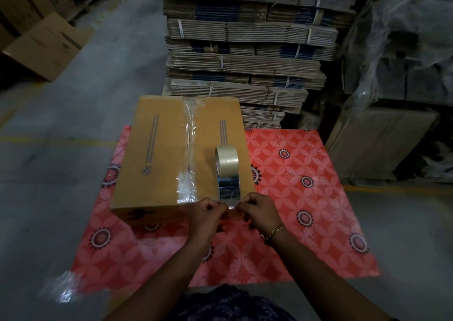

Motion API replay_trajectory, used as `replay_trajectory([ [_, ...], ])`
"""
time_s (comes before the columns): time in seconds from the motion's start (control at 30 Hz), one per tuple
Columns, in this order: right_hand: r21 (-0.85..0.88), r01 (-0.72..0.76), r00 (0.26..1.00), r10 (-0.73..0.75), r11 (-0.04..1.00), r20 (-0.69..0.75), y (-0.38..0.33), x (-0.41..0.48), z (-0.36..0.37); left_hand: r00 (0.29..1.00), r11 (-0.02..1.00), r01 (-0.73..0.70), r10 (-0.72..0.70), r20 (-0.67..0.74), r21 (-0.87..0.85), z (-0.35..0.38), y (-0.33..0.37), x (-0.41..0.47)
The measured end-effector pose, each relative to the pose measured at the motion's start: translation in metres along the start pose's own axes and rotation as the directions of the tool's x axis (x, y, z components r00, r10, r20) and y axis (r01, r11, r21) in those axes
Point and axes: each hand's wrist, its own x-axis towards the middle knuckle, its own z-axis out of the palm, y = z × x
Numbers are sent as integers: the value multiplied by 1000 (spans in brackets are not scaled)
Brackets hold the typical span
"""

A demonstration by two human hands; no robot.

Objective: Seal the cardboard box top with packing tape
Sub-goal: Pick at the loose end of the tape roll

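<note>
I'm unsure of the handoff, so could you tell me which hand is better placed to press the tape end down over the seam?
Probably the left hand: it pinches the tape strip nearest the centre seam.

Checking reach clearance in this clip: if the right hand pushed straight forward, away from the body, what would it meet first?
Probably the cardboard box: the right hand sits at its near edge, pinching the tape strip. Above the top, the tape roll comes next. Depth is unclear.

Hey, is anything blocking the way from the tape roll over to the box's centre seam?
Nothing visible. The tape roll stands on the box top right of the seam, bare cardboard between. Both hands pinch its pulled strip at the near edge.
</note>
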Motion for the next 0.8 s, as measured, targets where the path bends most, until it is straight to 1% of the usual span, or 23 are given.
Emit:
replay_trajectory([
  [0.1, 29, -27, 999, 27, 999, -27, 2, 0, 0, 1000, 999, -4, 4, -22, -36, 2, -2, 1],
  [0.17, 61, -52, 999, 53, 997, -11, 1, -1, 0, 1000, 998, -2, 1, -16, -57, 3, -3, 1],
  [0.27, 182, -137, 990, 132, 974, 41, -3, -9, 2, 1000, 997, -13, 13, -11, -73, 4, -4, 3],
  [0.37, 279, -180, 983, 181, 943, 20, -1, -11, 1, 1000, 997, -24, 24, 7, -75, 3, -2, 1],
  [0.4, 272, -189, 982, 187, 944, 33, 1, -10, 0, 1000, 996, -24, 25, 14, -83, 2, -2, -1],
  [0.47, 210, -203, 977, 185, 956, 104, 2, -10, 0, 999, 995, -27, 30, 31, -94, 0, 0, -4],
  [0.53, 156, -185, 974, 160, 970, 161, 2, -10, 2, 998, 995, -26, 32, 52, -99, 0, 3, -7],
  [0.63, 138, -134, 979, 110, 981, 170, 1, -8, 4, 997, 995, -16, 24, 71, -103, 0, 7, -11],
  [0.7, 121, -121, 981, 100, 985, 166, 2, -6, 3, 999, 996, -2, 6, 39, -85, 0, 5, -12],
  [0.77, 121, -124, 981, 104, 985, 165, 2, -7, 2, 1000, 999, 8, -7, 26, -33, -1, 2, -12],
  [0.8, 126, -129, 980, 107, 984, 167, 2, -7, 2, 998, 1000, 19, -19, 61, 0, 0, 1, -13],
])
